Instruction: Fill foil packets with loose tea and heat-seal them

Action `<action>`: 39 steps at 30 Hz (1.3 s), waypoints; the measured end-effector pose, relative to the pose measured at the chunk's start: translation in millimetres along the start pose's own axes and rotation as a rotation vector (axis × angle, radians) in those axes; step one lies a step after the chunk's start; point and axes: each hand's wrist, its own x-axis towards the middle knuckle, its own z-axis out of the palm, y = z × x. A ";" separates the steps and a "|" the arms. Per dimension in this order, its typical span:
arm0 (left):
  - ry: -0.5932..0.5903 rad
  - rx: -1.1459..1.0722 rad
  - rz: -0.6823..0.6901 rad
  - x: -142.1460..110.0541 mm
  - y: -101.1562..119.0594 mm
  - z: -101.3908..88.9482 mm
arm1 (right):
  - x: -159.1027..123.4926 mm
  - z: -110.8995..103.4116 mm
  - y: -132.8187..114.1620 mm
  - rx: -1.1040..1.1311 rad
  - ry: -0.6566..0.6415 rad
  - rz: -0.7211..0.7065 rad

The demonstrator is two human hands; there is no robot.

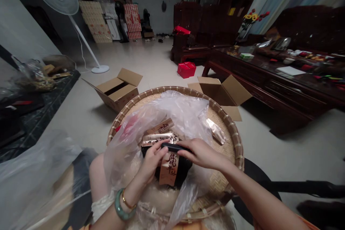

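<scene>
Foil packets (169, 169): copper-tan, black brush calligraphy. Black pouch (184, 169): plain, no visible pattern. Tray (172, 89): pale straw bamboo, woven, with darker bands on the rim. Plastic bag (172, 111): milky, translucent. Bangle (124, 205): mottled jade green. Bracelet (127, 201): gold. Boxes (186, 69): bright red. Cartons (118, 90): plain brown. Desk (237, 75): dark red-brown wood.

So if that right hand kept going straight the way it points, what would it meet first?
The right hand would first meet the black bar at its fingertips, then likely the left hand; depth is unclear.
</scene>
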 end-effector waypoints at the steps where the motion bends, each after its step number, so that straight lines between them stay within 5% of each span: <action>1: 0.020 -0.002 -0.005 0.8 1.4 -0.7 | 0.0 0.3 0.1 -0.002 -0.004 0.005; 13: 0.102 0.140 0.143 4.0 3.5 -2.4 | 2.0 7.2 0.5 0.072 0.023 0.013; 20: -0.209 0.144 -0.089 -2.5 -2.6 0.4 | 2.3 5.5 1.2 0.167 0.016 0.008; 33: -0.148 0.240 -0.027 -2.9 1.9 1.7 | -0.4 -0.4 7.5 0.209 -0.003 -0.035; 39: -0.123 0.118 -0.002 2.6 7.4 -2.7 | 3.4 0.8 9.9 0.179 0.036 -0.012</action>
